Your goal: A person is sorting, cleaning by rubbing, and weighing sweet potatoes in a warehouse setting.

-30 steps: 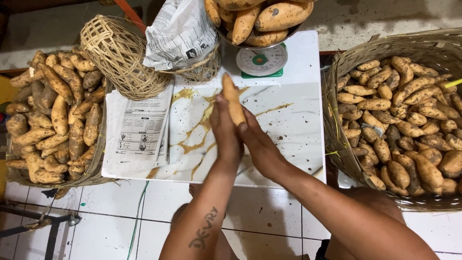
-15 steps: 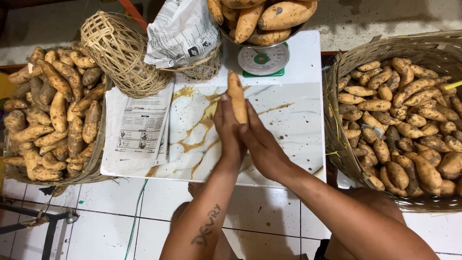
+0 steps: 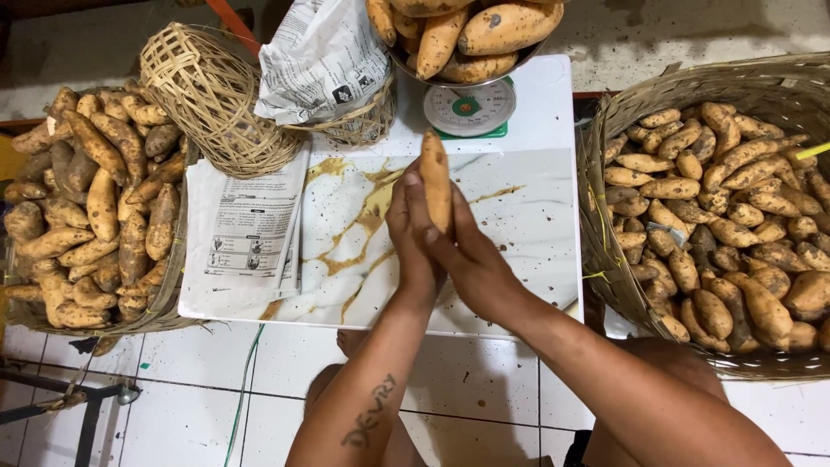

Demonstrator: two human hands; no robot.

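Note:
Both my hands hold one long orange sweet potato upright over a white marbled board. My left hand wraps its lower left side and my right hand presses against its lower right side. The potato's upper half sticks out above my fingers. Just beyond it stands a small kitchen scale with a metal bowl of sweet potatoes on top.
A wide woven basket full of sweet potatoes sits at the right, another pile in a basket at the left. An empty small woven basket lies on its side by newspaper sheets. A crumpled newspaper fills another basket.
My hands and the sweet potato have drifted slightly toward me and to the right; the grip is the same.

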